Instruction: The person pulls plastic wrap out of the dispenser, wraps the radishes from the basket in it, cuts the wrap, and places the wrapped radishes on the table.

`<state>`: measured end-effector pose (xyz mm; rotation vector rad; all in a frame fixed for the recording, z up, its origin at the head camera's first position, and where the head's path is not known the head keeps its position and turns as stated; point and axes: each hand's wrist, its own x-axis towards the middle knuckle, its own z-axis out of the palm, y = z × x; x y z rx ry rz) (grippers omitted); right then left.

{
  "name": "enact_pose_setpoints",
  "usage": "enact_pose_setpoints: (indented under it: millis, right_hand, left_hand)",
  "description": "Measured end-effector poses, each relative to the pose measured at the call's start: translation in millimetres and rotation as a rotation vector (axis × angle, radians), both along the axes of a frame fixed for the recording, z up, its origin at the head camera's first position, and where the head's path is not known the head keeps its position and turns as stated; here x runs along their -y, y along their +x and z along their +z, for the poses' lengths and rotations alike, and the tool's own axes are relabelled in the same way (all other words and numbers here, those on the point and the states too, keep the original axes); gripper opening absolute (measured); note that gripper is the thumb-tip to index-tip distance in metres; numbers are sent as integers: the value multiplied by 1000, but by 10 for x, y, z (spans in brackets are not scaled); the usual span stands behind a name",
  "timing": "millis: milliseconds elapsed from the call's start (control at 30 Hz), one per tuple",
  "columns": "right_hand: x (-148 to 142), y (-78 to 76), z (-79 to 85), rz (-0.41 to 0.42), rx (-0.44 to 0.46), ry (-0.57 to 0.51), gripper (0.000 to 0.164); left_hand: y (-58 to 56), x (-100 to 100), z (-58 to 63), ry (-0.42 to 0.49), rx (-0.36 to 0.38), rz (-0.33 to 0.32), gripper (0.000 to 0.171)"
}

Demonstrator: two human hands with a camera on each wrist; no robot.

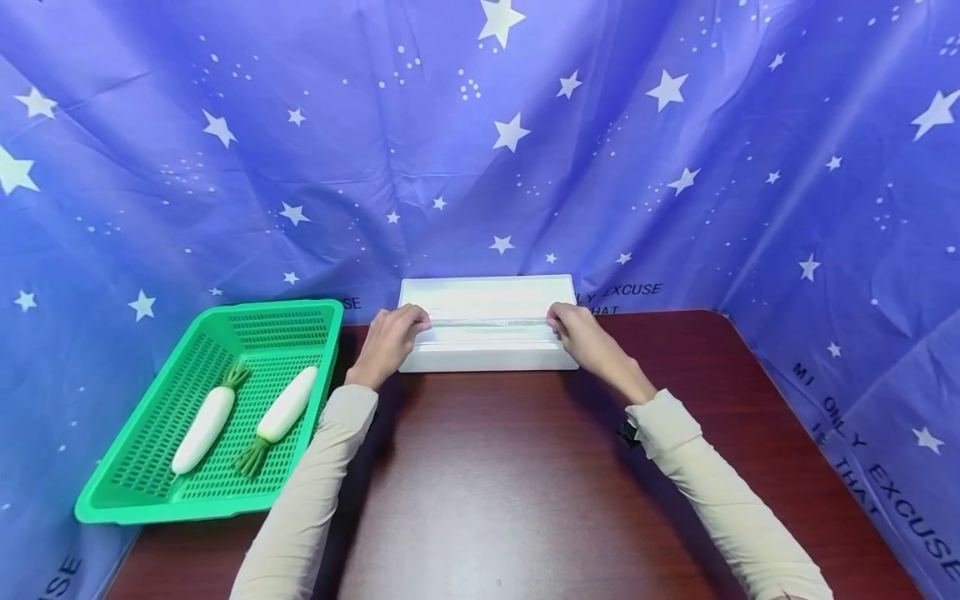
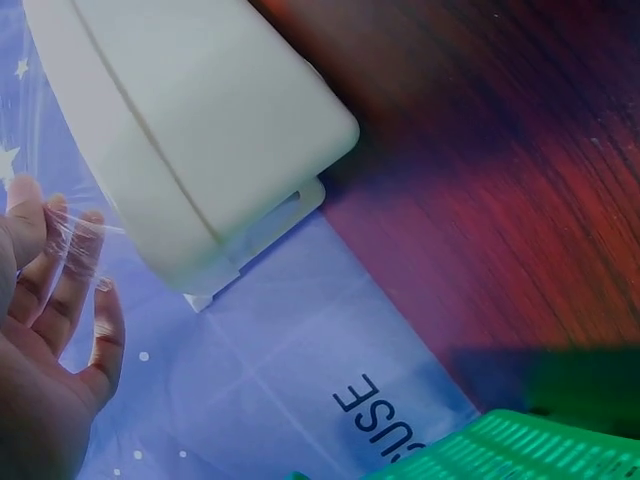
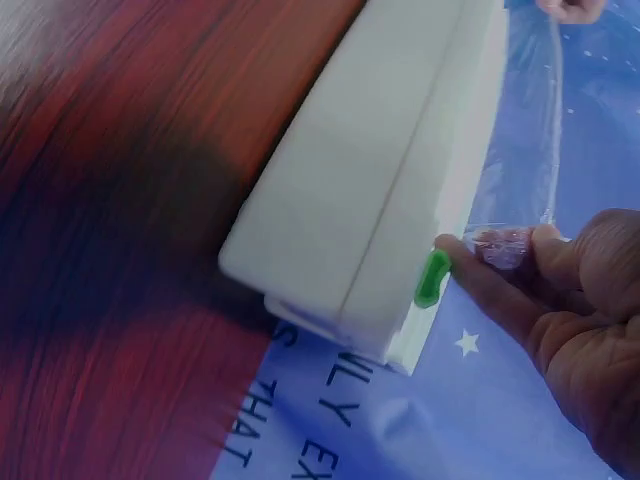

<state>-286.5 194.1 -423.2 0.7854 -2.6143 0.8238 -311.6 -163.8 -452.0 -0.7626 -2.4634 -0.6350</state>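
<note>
A long white cling film dispenser (image 1: 487, 358) lies at the back of the table. Clear cling film (image 1: 491, 322) stretches above it between both hands. My left hand (image 1: 386, 340) pinches one corner of the film between thumb and fingers, as the left wrist view shows with the wrinkled film (image 2: 75, 240) bunched there. At the other end my right hand (image 1: 594, 343) pinches the opposite corner, its index finger reaching to the dispenser's edge beside a green slide cutter (image 3: 433, 279). The film's edge between the hands is fairly straight in the right wrist view.
To the left stands a green plastic basket (image 1: 336, 333) with two white radishes in it, one radish (image 1: 204, 429) with its leaf stubs up, the other radish (image 1: 288, 404) with them down. A blue star-patterned curtain (image 1: 450, 125) hangs right behind the dark red table (image 1: 465, 483).
</note>
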Motion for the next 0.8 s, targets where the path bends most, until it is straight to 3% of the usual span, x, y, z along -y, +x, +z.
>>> enact_pose_setpoints:
  millis: [133,333,567,800]
  right_hand:
    - [-61,6,-53,30,-67,49,21]
    - [-72,41,-106,85,-91,65,13]
    - [-92,93,-107,46,-166,80,7]
    - [-118,93,-83,43,-202,72,4]
  left_hand:
    - [-1,-15,-18,-4,-6,-17,7]
    - [46,30,-14,1,-16,-18,6]
    - [81,63,-5,27,-12,-56,4]
    - [117,57,56,55,0,-37,3]
